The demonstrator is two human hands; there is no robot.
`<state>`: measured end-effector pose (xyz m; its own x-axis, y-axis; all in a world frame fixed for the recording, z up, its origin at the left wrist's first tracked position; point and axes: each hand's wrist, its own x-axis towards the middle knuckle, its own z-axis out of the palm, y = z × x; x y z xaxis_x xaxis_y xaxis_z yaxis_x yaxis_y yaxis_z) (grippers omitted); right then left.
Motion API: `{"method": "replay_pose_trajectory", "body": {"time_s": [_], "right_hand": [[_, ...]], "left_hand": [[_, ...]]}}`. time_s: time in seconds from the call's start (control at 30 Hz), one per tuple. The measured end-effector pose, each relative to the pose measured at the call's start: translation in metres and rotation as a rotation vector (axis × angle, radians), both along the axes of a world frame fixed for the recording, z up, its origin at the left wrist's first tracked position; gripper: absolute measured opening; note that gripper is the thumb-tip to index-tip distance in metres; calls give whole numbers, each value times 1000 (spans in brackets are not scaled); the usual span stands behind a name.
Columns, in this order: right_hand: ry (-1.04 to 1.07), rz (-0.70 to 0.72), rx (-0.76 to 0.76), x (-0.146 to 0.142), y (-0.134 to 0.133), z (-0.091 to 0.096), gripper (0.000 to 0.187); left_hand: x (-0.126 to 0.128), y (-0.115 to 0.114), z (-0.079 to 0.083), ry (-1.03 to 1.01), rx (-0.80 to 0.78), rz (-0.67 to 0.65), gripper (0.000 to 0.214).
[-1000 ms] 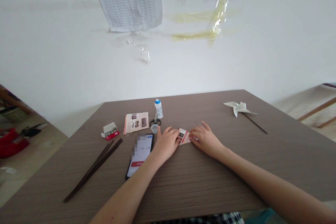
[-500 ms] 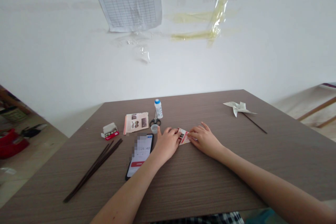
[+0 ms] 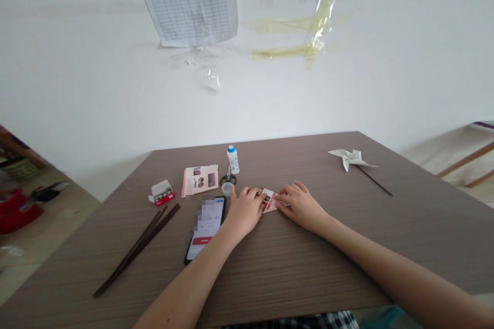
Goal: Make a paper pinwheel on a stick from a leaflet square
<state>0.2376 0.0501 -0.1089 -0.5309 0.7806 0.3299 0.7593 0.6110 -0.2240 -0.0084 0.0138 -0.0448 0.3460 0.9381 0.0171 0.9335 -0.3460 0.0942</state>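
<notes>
A small folded piece of printed paper [image 3: 269, 201], red, white and dark, lies on the table between my hands. My left hand [image 3: 247, 209] holds its left side down with bent fingers, the thumb sticking out away from it. On the right side, the closed fingers of my right hand [image 3: 298, 204] press the paper's edge. Both hands cover part of it, so the folds are only partly seen. Just beyond my left thumb sit a small clear cup [image 3: 227, 189] and black-handled scissors [image 3: 228, 179].
Left of my arm lie a phone [image 3: 204, 231] with a running timer, dark thin sticks [image 3: 139, 249], a small red-and-white box [image 3: 162, 194] and a printed sheet [image 3: 200, 180]. A blue-capped bottle [image 3: 233, 160] stands behind the scissors. A paper pinwheel [image 3: 351, 158] on a stick lies far right.
My right hand's fingers have shifted slightly on the paper, with the index finger drawn in. The left hand stays in place. The phone timer has advanced by one second.
</notes>
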Motion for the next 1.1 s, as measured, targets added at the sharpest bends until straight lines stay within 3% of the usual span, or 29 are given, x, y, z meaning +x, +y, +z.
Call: {"method": "replay_pose_trajectory", "body": {"time_s": [0.33, 0.7, 1.1], "right_hand": [[0, 1, -30, -1, -2, 0, 31], [2, -119, -75, -14, -8, 7, 25], [-40, -148, -97, -16, -9, 9, 17]], "left_hand": [[-1, 2, 0, 14, -40, 0, 46], [-5, 10, -1, -27, -33, -9, 35], [-3, 8, 11, -36, -86, 7, 37]]}}
